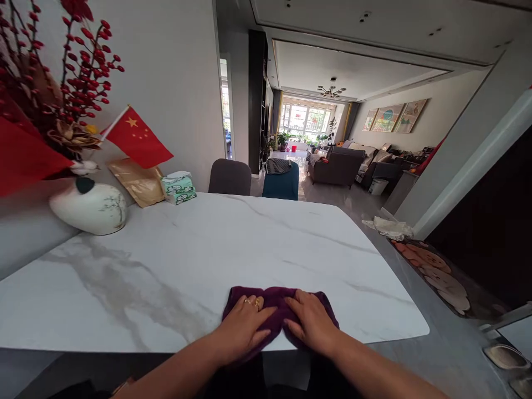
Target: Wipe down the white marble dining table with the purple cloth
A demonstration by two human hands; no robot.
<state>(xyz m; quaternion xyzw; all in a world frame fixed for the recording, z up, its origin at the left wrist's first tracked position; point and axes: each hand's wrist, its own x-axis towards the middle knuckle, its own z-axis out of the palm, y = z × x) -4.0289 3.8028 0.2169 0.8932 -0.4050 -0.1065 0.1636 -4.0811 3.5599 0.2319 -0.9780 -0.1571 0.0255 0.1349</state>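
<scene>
A dark purple cloth lies bunched at the near edge of the white marble table. My left hand rests flat on the cloth's left half, fingers stretched out, with rings on two fingers. My right hand lies flat on the cloth's right half, fingers spread forward. Both palms press down on the fabric. Part of the cloth hangs over the table's front edge between my arms.
At the far left stand a white vase with red berry branches and small red flags, a brown paper bag and a green tissue pack. Two chairs stand behind the table. A patterned floor mat lies to the right.
</scene>
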